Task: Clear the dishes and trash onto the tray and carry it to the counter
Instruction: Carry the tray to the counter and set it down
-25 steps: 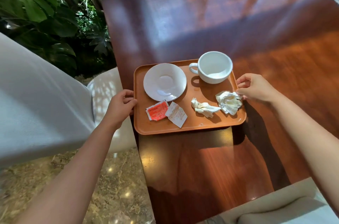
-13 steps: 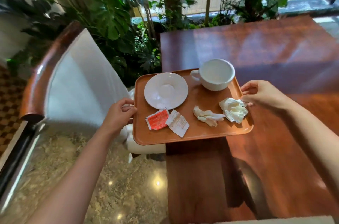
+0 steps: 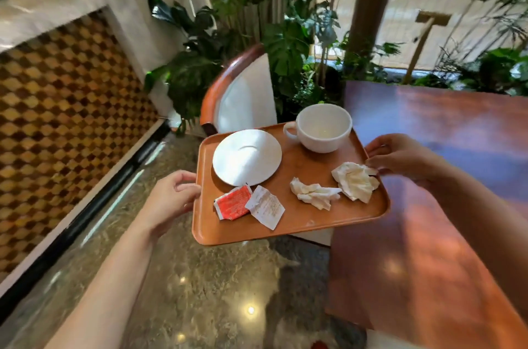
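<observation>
Head view: tray [image 3: 300, 227] carries one cup [image 3: 324, 131], one saucer [image 3: 247, 157].

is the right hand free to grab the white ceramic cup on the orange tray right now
Probably not. The right hand grips the right rim of the orange tray, while the left hand holds the opposite rim. The tray hangs mostly off the wooden table, so letting go for the white ceramic cup would likely tip it.

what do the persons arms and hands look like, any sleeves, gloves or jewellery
Both arms are bare as far as the view shows: no sleeve reaches either forearm. The left hand and right hand wear no gloves, and no watch, bracelet or ring shows on the visible sides. Nails look short and unpainted, though motion blur softens such detail.
</observation>
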Demonstrator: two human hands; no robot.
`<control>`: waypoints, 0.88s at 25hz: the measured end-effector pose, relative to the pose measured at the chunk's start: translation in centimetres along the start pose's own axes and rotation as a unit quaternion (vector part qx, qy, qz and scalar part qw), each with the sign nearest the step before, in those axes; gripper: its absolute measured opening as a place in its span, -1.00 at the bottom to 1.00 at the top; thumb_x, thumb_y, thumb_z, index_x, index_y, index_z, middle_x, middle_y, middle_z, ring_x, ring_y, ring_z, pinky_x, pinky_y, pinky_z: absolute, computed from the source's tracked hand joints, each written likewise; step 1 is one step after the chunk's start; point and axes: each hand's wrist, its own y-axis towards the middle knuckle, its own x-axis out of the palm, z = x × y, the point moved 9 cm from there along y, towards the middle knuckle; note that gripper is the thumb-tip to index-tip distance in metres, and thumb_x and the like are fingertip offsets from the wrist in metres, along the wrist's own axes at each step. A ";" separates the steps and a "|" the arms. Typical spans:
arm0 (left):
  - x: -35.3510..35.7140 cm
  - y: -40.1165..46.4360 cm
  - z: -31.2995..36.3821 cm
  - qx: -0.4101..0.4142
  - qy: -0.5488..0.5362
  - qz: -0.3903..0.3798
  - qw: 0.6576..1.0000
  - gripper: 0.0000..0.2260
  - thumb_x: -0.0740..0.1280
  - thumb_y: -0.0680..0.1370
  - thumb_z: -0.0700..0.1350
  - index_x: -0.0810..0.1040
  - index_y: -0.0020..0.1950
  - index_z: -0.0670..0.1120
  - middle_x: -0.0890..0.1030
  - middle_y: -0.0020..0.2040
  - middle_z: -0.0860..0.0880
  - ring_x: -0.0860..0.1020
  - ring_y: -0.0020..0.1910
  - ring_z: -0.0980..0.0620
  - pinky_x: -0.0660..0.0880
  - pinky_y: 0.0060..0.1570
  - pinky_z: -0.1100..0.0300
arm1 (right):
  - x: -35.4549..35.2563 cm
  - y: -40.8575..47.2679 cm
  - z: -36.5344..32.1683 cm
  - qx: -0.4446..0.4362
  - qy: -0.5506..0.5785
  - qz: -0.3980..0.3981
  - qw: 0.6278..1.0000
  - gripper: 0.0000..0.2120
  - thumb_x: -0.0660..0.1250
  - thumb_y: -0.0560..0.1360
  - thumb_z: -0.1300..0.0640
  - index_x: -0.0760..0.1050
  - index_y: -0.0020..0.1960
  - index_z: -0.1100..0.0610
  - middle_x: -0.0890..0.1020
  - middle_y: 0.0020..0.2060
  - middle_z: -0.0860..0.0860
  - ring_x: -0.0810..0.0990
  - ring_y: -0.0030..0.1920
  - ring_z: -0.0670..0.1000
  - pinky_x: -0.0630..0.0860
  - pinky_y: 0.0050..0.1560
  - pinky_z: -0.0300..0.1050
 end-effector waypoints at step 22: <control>-40.3 -1.5 -11.2 -0.085 -0.085 0.226 0.967 -0.87 0.29 0.51 -0.34 0.55 -0.07 -0.13 0.66 -0.16 -0.21 0.63 -0.28 -0.01 0.58 -0.43 0.29 | 40.6 9.7 -23.9 -0.104 -0.115 -0.188 0.970 -0.83 0.33 0.40 0.40 0.56 -0.23 0.16 0.63 -0.27 0.13 0.60 -0.29 0.00 0.59 -0.42 -0.29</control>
